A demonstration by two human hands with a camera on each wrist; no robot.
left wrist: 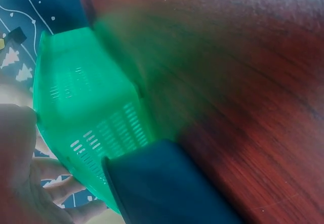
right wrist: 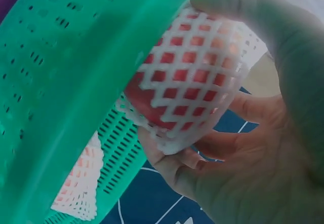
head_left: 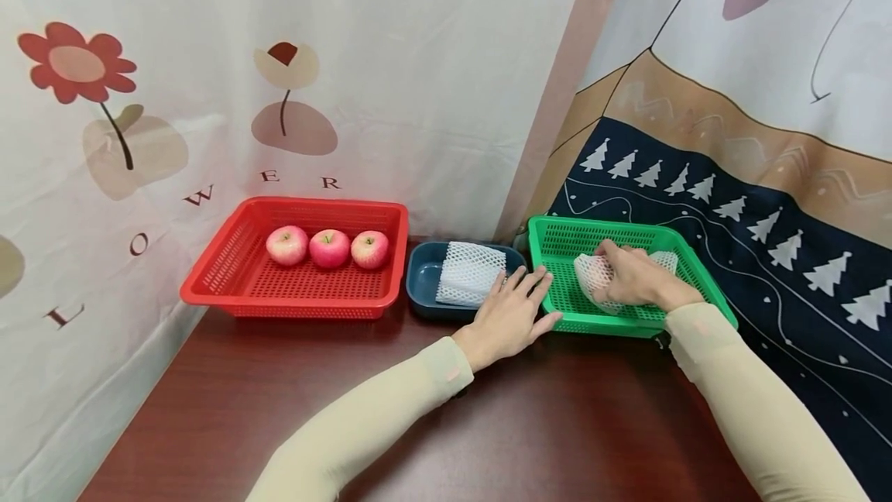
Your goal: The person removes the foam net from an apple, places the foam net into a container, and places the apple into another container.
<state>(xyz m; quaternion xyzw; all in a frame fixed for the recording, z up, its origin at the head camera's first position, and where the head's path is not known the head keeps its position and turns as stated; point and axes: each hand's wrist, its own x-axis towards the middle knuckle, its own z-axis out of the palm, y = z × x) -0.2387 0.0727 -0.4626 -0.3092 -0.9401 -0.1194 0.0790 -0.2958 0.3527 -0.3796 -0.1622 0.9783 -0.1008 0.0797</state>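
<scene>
Inside the green basket (head_left: pixel 557 320), my right hand (head_left: pixel 637 277) grips a red apple in a white foam net (right wrist: pixel 187 77), fingers and thumb around its sides. A second netted fruit (right wrist: pixel 78 183) lies in the same basket, partly covered by that hand in the head view. My left hand (head_left: pixel 507 316) is spread with loose fingers at the basket's near left corner, holding nothing. Beneath its fingertips is the right end of a dark blue tray (head_left: pixel 422 297), where flat white foam nets (head_left: pixel 470 273) lie.
On the left, a red basket (head_left: pixel 293 308) holds three bare apples (head_left: pixel 330 249) in a row. All the containers stand side by side at the back of a dark red-brown table (head_left: pixel 557 409). Printed curtains (head_left: pixel 446 84) hang right behind them.
</scene>
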